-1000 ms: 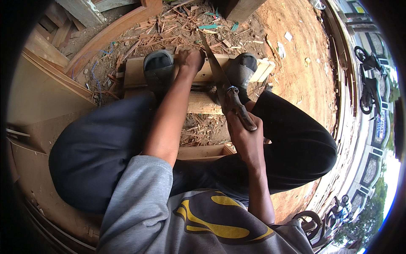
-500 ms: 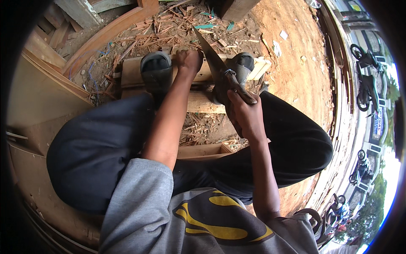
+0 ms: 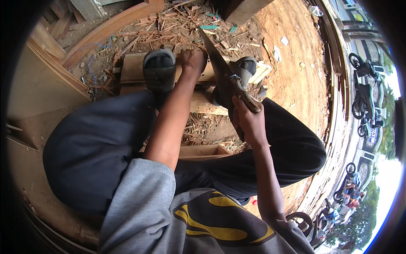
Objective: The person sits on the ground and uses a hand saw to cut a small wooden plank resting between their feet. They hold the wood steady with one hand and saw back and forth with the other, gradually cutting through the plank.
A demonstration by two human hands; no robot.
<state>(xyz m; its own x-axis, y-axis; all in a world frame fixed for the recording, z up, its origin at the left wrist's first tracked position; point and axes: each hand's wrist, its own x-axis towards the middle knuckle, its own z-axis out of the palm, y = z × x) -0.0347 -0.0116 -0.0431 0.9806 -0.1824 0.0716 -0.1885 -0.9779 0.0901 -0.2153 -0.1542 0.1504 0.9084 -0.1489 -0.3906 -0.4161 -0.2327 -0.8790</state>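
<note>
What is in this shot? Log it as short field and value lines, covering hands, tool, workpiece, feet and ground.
left hand: pressed down on the plank
right hand: gripping the saw handle
saw: blade angled across the plank, beside the left hand
plank: pale wood, lying flat
sandals: one each side of the saw, on the plank
ground: reddish dirt with wood scraps

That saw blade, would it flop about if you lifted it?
Probably a little springy: the saw blade is thin and tapers to a point. It looks light, since the right hand holds the handle alone. Its toothed edge would likely catch skin.
</note>
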